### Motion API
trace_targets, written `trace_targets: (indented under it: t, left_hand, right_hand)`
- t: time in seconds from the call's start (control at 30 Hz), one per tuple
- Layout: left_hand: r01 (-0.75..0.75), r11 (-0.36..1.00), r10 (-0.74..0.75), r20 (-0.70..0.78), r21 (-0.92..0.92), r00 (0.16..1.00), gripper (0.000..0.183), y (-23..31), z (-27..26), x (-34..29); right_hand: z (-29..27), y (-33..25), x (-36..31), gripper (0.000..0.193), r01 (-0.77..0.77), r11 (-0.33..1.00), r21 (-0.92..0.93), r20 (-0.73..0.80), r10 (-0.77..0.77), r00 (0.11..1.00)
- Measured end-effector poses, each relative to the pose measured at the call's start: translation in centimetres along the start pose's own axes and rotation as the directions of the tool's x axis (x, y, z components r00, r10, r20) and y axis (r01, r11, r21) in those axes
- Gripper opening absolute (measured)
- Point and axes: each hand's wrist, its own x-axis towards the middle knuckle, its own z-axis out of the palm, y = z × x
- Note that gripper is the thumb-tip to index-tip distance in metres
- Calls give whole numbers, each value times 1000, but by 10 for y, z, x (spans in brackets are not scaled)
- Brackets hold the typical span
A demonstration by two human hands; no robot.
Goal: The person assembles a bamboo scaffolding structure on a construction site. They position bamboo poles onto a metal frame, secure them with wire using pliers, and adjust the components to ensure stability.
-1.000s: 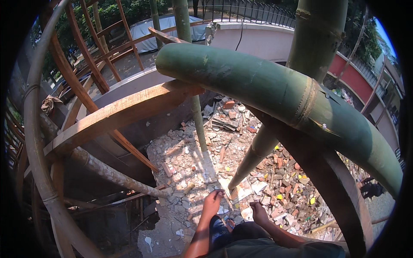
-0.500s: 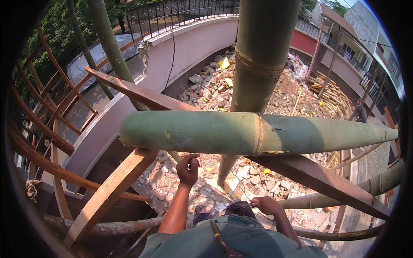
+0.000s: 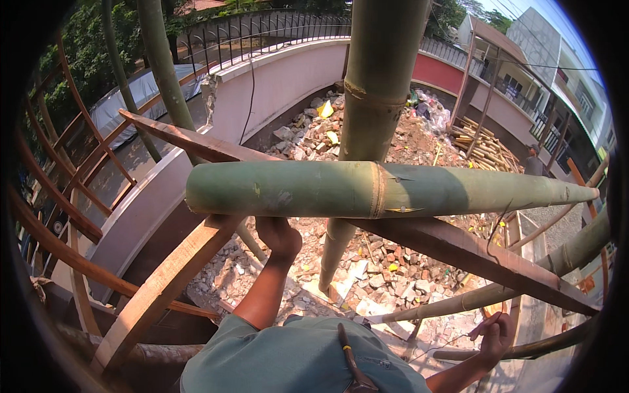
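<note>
A thick green bamboo pole (image 3: 282,190) lies crosswise in front of me, over a wooden beam (image 3: 458,252) and beside an upright bamboo post (image 3: 377,85). My left hand (image 3: 278,237) is raised to the pole's underside near its cut end; its fingers are hidden there. Lower right, my right hand (image 3: 495,333) is closed in a pinch on a thin dark wire (image 3: 452,342). Part of a similar thin wire also shows against the beam, above this hand. A dark tool with a yellow band (image 3: 350,360) lies against my green shirt.
A wooden brace (image 3: 167,295) slants down at left. Broken brick and rubble (image 3: 386,275) cover the ground below. Another bamboo pole (image 3: 458,304) runs low at right. Behind stand a pink wall (image 3: 282,85) and a stack of bamboo (image 3: 485,144). Another person (image 3: 534,164) is far right.
My left hand has risen to the pole's underside. The right hand has swung outward to the right, and thin wire now shows at it. The view has shifted slightly.
</note>
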Motion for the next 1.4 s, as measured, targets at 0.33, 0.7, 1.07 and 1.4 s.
trace_targets:
  t: [0.33,0.7,1.07,1.4]
  left_hand:
    - [-588,774,418,508,236,753,42,6,29,82]
    - [-435,686,90,525,584,846,67,26,51,115]
    - [-349,825,132,450,444,883,18,9,57,103]
    - [-433,823,306,356,367,883,31,24,46,78]
  right_hand:
    - [53,-115,227,24,171,792,-587,128,-118,985]
    - [248,-37,337,21,426,770,-475,811,195,551]
    - [232,-53,335,21,288,770,-569,711,285,643]
    - [171,-69,307,26,440,641,-628,621,72,781]
